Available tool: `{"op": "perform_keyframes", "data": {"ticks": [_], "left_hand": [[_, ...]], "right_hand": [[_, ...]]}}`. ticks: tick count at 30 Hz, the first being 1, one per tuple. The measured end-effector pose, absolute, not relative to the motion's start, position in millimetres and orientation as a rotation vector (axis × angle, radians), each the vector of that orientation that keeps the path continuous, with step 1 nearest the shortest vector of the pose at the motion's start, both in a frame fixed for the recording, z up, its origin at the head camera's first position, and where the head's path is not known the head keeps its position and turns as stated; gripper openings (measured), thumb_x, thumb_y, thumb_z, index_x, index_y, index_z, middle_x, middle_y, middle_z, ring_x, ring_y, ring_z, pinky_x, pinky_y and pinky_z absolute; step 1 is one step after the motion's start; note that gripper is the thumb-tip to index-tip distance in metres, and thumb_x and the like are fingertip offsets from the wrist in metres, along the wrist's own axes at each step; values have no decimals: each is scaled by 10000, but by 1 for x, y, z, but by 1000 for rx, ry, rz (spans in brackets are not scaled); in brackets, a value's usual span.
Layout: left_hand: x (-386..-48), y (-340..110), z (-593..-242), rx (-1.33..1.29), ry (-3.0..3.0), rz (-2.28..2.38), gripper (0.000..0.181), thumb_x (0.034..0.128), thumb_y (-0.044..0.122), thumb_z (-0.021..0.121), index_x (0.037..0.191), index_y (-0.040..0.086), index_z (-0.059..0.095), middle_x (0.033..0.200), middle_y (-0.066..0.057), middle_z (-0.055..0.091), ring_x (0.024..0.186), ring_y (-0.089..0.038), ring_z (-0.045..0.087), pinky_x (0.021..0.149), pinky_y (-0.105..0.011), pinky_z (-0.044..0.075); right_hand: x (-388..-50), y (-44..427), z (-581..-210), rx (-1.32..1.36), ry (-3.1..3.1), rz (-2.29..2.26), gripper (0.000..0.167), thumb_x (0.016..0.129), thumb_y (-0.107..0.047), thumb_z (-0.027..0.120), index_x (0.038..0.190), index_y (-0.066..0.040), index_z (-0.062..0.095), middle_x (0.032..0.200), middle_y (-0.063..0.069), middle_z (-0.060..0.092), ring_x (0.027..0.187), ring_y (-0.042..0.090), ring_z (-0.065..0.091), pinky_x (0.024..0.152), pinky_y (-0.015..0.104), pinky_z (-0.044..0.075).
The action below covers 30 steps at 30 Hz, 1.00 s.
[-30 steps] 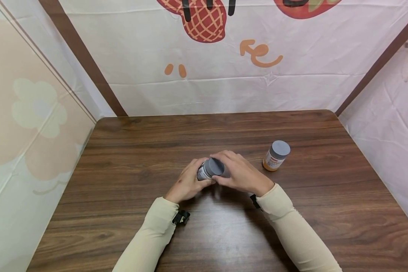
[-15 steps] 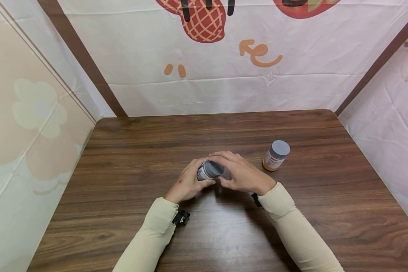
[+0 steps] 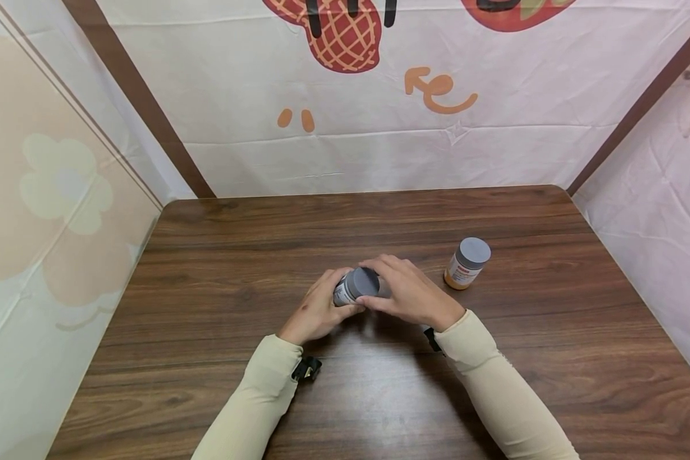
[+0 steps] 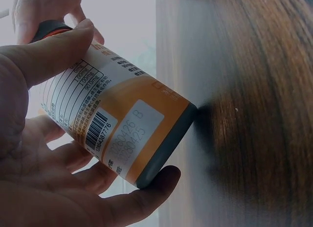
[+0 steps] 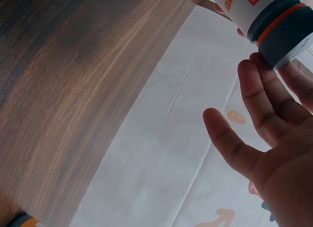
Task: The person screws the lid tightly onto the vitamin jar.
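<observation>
A pill bottle (image 3: 345, 294) with a dark grey cap (image 3: 365, 282) is tilted, its cap toward the right hand. The left hand (image 3: 317, 308) grips its body, thumb on the near side and fingers around the other. In the left wrist view, the white and orange label (image 4: 122, 109) shows a barcode, and the base is just off or touching the table; I cannot tell which. The right hand (image 3: 408, 291) holds the cap between thumb and fingertips. An orange band (image 5: 281, 24) shows at the cap's lower edge in the right wrist view.
A second pill bottle (image 3: 467, 263) with a grey cap stands upright to the right of the right hand. Brown wood-grain table (image 3: 253, 243) lies under both. A printed white cloth (image 3: 379, 160) hangs behind the table's far edge.
The right hand's fingers shifted left over the cap, then back right, with the thumb again on the cap's near edge. The left hand and bottle stay almost still.
</observation>
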State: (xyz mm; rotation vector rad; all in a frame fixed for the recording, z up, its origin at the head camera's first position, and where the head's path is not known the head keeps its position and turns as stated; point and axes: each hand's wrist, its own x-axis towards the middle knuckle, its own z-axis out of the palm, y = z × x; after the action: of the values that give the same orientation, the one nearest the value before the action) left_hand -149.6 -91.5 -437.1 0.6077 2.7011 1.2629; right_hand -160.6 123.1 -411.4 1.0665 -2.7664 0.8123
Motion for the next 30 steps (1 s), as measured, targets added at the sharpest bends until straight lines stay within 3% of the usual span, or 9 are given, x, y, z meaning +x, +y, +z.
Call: {"op": "perform_keyframes", "data": {"ticks": [3, 7, 11, 19, 24, 30], "left_hand": [[-149, -92, -437, 617, 2702, 1264, 592, 837, 183, 828, 1355, 112, 550, 1180, -107, 585, 1026, -266, 558, 877, -454, 458], [-149, -92, -438, 630, 2701, 1276, 626, 821, 170, 840, 1370, 108, 545, 1175, -109, 588, 1031, -268, 560, 877, -450, 457], [-149, -93, -438, 638, 2706, 1277, 643, 816, 165, 843, 1380, 111, 540, 1173, -108, 591, 1026, -266, 560, 869, -443, 457], [-149, -92, -437, 603, 2702, 1267, 605, 827, 152, 834, 1359, 105, 550, 1187, -107, 590, 1042, -265, 555, 895, -454, 450], [-150, -92, -437, 583, 2695, 1261, 588, 847, 169, 819, 1363, 108, 544, 1193, -105, 583, 1035, -262, 553, 887, -457, 453], [-150, -92, -438, 620, 2702, 1257, 623, 828, 181, 835, 1372, 114, 541, 1170, -100, 589, 1028, -255, 561, 877, -451, 457]], "right_hand": [[-161, 124, -412, 1111, -2750, 810, 663, 868, -368, 791, 1402, -70, 536, 1284, 76, 583, 1113, 201, 578, 927, 478, 468], [-162, 126, -413, 1231, -2679, 821, 653, 861, -207, 787, 1437, -93, 502, 1392, 71, 521, 1236, 204, 527, 950, 485, 464], [-164, 126, -414, 1282, -2636, 829, 601, 856, -121, 751, 1409, -91, 519, 1367, 55, 540, 1225, 186, 521, 940, 459, 462], [-162, 125, -414, 1147, -2717, 809, 567, 893, -302, 760, 1370, -74, 557, 1263, 60, 607, 1117, 177, 561, 919, 447, 465], [-162, 125, -412, 1092, -2752, 763, 635, 878, -408, 769, 1378, -83, 550, 1253, 59, 597, 1085, 183, 577, 900, 463, 476], [-163, 126, -410, 1237, -2697, 825, 627, 874, -232, 784, 1421, -88, 513, 1391, 56, 530, 1257, 202, 521, 973, 508, 456]]}}
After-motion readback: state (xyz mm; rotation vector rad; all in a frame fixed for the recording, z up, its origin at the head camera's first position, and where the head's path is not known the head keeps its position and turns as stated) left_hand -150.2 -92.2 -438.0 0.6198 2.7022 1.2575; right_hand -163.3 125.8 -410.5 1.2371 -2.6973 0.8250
